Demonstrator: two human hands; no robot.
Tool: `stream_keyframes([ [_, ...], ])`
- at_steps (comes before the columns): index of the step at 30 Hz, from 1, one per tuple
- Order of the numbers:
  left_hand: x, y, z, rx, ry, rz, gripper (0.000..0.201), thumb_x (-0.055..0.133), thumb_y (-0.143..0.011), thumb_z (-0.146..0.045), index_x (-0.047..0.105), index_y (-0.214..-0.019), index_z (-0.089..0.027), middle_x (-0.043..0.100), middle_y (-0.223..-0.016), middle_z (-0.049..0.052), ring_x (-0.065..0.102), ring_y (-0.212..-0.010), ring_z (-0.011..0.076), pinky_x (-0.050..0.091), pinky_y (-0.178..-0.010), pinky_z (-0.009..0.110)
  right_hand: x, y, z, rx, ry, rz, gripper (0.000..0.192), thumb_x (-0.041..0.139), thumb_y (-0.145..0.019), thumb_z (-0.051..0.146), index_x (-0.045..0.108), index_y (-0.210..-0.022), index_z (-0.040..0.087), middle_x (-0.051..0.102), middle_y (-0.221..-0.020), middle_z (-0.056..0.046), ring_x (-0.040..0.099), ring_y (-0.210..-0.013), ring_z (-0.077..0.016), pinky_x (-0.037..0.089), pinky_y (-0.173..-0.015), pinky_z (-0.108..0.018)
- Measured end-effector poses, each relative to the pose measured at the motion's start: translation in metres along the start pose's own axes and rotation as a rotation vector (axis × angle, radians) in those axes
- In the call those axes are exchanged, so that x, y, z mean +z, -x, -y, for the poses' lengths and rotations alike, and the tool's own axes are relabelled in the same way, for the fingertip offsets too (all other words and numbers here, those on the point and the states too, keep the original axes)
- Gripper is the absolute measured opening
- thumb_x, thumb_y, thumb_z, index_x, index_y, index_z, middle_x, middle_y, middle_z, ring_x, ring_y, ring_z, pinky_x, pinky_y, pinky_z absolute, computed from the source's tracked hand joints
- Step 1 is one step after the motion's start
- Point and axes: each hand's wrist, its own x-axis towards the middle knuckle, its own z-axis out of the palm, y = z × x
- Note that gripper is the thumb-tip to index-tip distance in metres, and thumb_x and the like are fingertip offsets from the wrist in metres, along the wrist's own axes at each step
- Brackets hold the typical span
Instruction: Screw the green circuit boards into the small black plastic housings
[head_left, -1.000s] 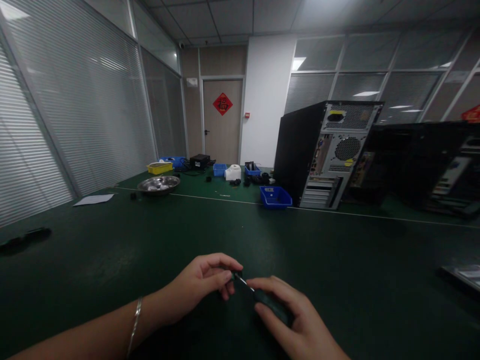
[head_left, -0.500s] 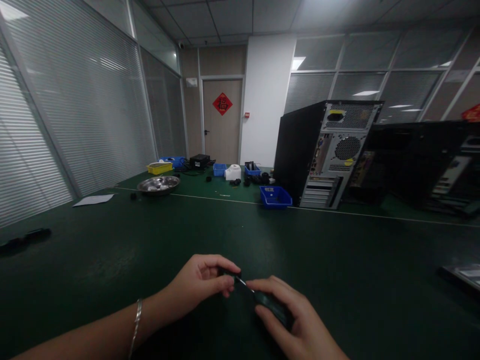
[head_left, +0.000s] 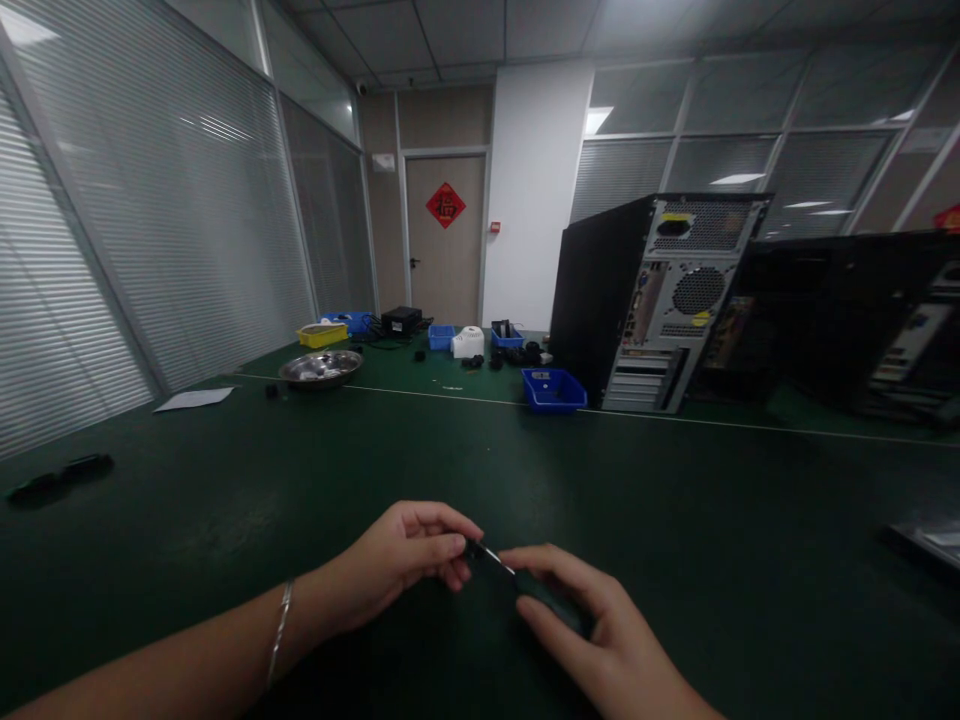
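Over the green tabletop, my left hand (head_left: 420,553) pinches a small black part (head_left: 472,548) between thumb and fingertips. Most of that part is hidden by the fingers, so its kind cannot be made out. My right hand (head_left: 581,620) is closed around the dark handle of a screwdriver (head_left: 551,606). Its thin metal shaft (head_left: 496,560) points up and left, and the tip meets the black part. Both hands are close together near the front middle of the table.
Beyond the hands are a blue bin (head_left: 553,392), a metal bowl (head_left: 320,370), a yellow basket (head_left: 322,335) and a white device (head_left: 468,343). A computer tower (head_left: 660,310) stands at right. Dark objects (head_left: 60,478) lie at left, and a flat device (head_left: 926,545) at right.
The fingers of my left hand have shifted slightly on the black part, showing a little more of it. My right hand and the screwdriver have moved slightly right.
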Motion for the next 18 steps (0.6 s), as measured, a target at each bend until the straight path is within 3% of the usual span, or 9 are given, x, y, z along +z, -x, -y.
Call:
stream_keyframes([
  [4, 0.002, 0.001, 0.001, 0.082, -0.093, 0.047, 0.017, 0.070, -0.081, -0.024, 0.065, -0.094, -0.014, 0.066, -0.085, 0.003, 0.062, -0.071, 0.0126, 0.048, -0.067, 0.027, -0.001, 0.000, 0.000, 0.012, -0.085, -0.011, 0.025, 0.060, -0.089, 0.026, 0.069, -0.111, 0.022, 0.072, -0.107, -0.006, 0.065, -0.102, -0.0244, 0.051, -0.090, -0.035],
  [9, 0.004, 0.008, -0.001, 0.039, -0.265, 0.155, 0.017, 0.070, -0.081, -0.025, 0.067, -0.094, -0.015, 0.067, -0.090, 0.004, 0.061, -0.079, 0.0140, 0.048, -0.073, 0.027, -0.001, -0.001, -0.003, 0.015, -0.090, -0.029, 0.024, 0.060, -0.089, 0.024, 0.069, -0.111, 0.022, 0.073, -0.096, -0.005, 0.064, -0.106, -0.0255, 0.048, -0.094, -0.037],
  [13, 0.010, 0.014, -0.010, 0.085, -0.428, 0.246, 0.015, 0.070, -0.079, -0.027, 0.073, -0.091, -0.019, 0.062, -0.102, 0.006, 0.060, -0.089, 0.0161, 0.049, -0.079, 0.029, -0.001, 0.000, -0.004, 0.016, -0.061, -0.052, 0.024, 0.061, -0.088, 0.024, 0.069, -0.110, 0.021, 0.072, -0.095, -0.004, 0.064, -0.103, -0.0249, 0.049, -0.092, -0.036],
  [18, 0.018, 0.020, -0.021, 0.058, -0.717, 0.305, 0.021, 0.069, -0.080, -0.030, 0.073, -0.100, -0.024, 0.065, -0.098, 0.004, 0.058, -0.083, 0.0149, 0.046, -0.072, 0.024, 0.000, 0.000, -0.001, 0.020, -0.057, -0.055, 0.024, 0.060, -0.088, 0.024, 0.069, -0.110, 0.021, 0.072, -0.092, -0.004, 0.065, -0.102, -0.0254, 0.050, -0.091, -0.036],
])
